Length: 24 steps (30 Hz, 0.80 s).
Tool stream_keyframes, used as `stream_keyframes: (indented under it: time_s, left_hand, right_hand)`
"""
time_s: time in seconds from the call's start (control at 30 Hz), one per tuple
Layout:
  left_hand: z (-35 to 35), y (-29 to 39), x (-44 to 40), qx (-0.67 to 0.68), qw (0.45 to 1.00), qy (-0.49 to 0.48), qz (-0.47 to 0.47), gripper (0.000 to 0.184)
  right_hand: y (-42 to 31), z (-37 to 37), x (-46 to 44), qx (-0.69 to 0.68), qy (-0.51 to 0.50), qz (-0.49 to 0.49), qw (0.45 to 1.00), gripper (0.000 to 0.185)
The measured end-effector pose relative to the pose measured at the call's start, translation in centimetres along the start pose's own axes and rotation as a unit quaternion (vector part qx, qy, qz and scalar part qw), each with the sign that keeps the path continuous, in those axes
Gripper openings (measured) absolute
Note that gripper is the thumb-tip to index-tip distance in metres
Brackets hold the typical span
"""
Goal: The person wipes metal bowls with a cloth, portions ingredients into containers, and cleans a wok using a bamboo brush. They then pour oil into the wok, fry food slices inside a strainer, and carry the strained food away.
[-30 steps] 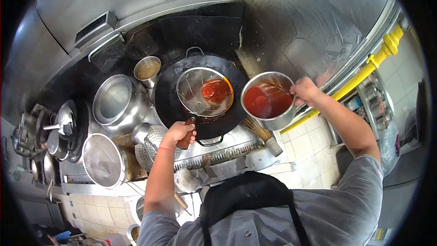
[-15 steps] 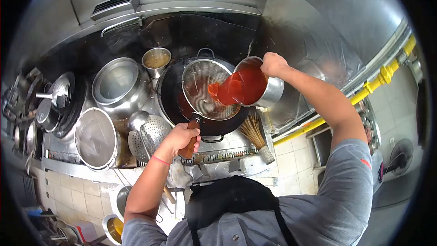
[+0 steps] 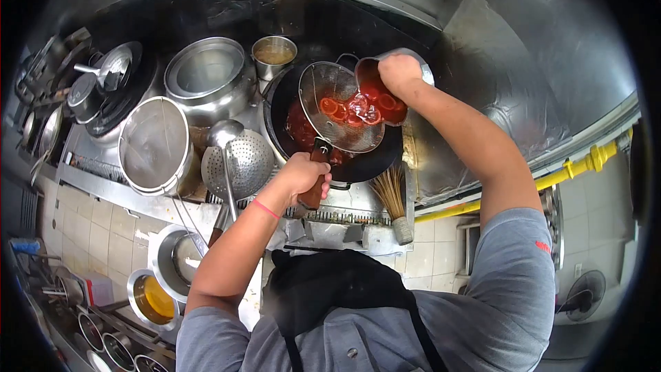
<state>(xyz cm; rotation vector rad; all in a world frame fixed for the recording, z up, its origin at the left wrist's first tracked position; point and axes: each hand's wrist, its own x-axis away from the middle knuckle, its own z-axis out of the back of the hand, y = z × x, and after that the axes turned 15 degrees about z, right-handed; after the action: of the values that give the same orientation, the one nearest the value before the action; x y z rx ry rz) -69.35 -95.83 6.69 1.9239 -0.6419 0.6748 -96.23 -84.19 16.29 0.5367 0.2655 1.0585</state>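
Note:
My left hand [image 3: 308, 178] is wrapped round the wooden handle of a mesh strainer [image 3: 329, 85], which it holds over a black wok [image 3: 279, 107]. Gripped at the rim by my right hand [image 3: 401, 76], a metal pot [image 3: 423, 62] is tipped steeply toward the strainer. Red liquid with round slices [image 3: 363, 109] spills from the pot onto the mesh. Below the strainer, red liquid [image 3: 297, 124] shows inside the wok. The slices look like fruit or vegetable, but I cannot tell which.
Left of the wok are a perforated skimmer [image 3: 251, 165], a ladle [image 3: 226, 133], a large strainer [image 3: 153, 145] and a big metal pot [image 3: 206, 72]. A small pot [image 3: 274, 52] stands behind. A bamboo brush [image 3: 394, 200] lies at front right. A yellow pipe [image 3: 585, 164] runs along the right.
My right hand has tipped the pot further, and slices now lie on the strainer where mostly liquid poured before. The whole view has shifted, with the floor pots at lower left showing more.

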Motion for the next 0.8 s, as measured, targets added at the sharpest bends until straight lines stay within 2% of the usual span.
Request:
stream_keyframes:
  time_s: [0.07, 0.13, 0.27, 0.33, 0.43, 0.8]
  left_hand:
    - [-0.6, -0.1, 0.0, 0.018, 1.000, 0.011, -0.007, 0.009]
    - [-1.1, -0.7, -0.7, 0.030, 0.999, 0.016, -0.008, 0.010]
    - [-1.7, -1.9, -1.2, 0.051, 0.998, 0.024, -0.029, 0.012]
    - [-2.1, -2.7, -1.2, 0.095, 0.995, 0.014, -0.039, 0.012]
    - [-2.7, -4.3, -0.1, 0.073, 0.996, 0.010, -0.048, 0.010]
    - [-3.3, -5.0, -1.9, 0.128, 0.989, 0.003, -0.077, 0.009]
  right_hand:
    - [-1.0, 0.9, -0.5, 0.016, 0.008, 0.024, 1.000, 0.021]
    - [-2.0, 1.7, -0.7, 0.123, 0.044, 0.043, 0.990, 0.020]
    - [-3.0, 3.5, -0.8, 0.162, 0.084, 0.057, 0.982, 0.019]
    - [-3.3, 4.8, -0.2, 0.161, 0.084, 0.066, 0.981, 0.020]
    - [-4.0, 6.5, 1.1, 0.149, 0.099, 0.098, 0.979, 0.022]
    - [-3.5, 6.1, 4.0, 0.218, 0.147, 0.126, 0.956, 0.027]
